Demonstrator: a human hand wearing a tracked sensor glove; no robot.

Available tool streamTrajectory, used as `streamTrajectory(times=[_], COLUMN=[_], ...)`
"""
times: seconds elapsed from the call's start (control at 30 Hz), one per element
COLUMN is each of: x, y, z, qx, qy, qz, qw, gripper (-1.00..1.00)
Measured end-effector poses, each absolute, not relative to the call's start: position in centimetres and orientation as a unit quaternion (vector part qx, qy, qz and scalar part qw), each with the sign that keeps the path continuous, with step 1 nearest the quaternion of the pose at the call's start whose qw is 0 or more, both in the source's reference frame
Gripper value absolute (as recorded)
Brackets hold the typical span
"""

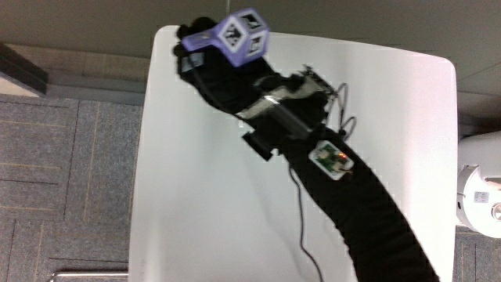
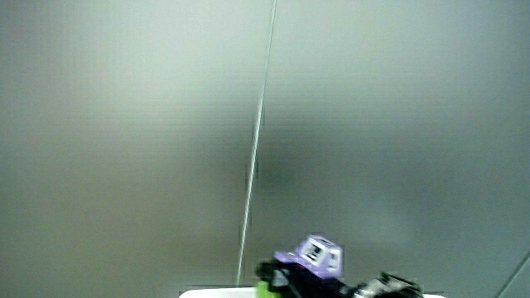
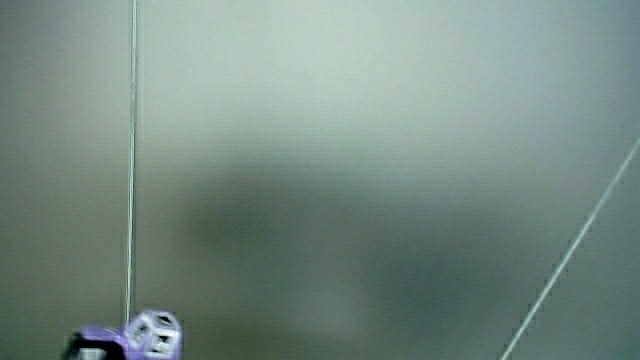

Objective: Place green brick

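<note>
The hand (image 1: 205, 63) in its black glove reaches over the corner of the white table (image 1: 196, 196) farthest from the person. A purple patterned cube (image 1: 244, 35) sits on its back. From above, the hand hides the green brick. In a side view a small piece of the green brick (image 2: 263, 288) shows at the fingertips of the hand (image 2: 291, 283), just over the table's edge, and the fingers look curled around it. The cube (image 2: 319, 253) (image 3: 155, 333) appears in both side views.
Both side views show mostly a pale wall. A small circuit board (image 1: 333, 159) with a thin cable is strapped on the forearm. Grey carpet (image 1: 63, 157) lies beside the table, and a white round object (image 1: 477, 196) stands off the table's edge.
</note>
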State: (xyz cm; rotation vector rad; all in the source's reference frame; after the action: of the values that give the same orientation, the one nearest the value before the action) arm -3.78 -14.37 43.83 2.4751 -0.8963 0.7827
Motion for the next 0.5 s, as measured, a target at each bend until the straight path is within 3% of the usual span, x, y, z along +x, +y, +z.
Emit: streamTrajectory(times=[0.27, 0.5], x=[-4.8, -5.9], y=[-14.2, -14.1], z=[44.1, 47.1], qx=[0.885, 0.899], qy=[-0.32, -0.293], qz=[0.266, 0.226], qw=[0.211, 0.236], gripper=[0.0, 0.0])
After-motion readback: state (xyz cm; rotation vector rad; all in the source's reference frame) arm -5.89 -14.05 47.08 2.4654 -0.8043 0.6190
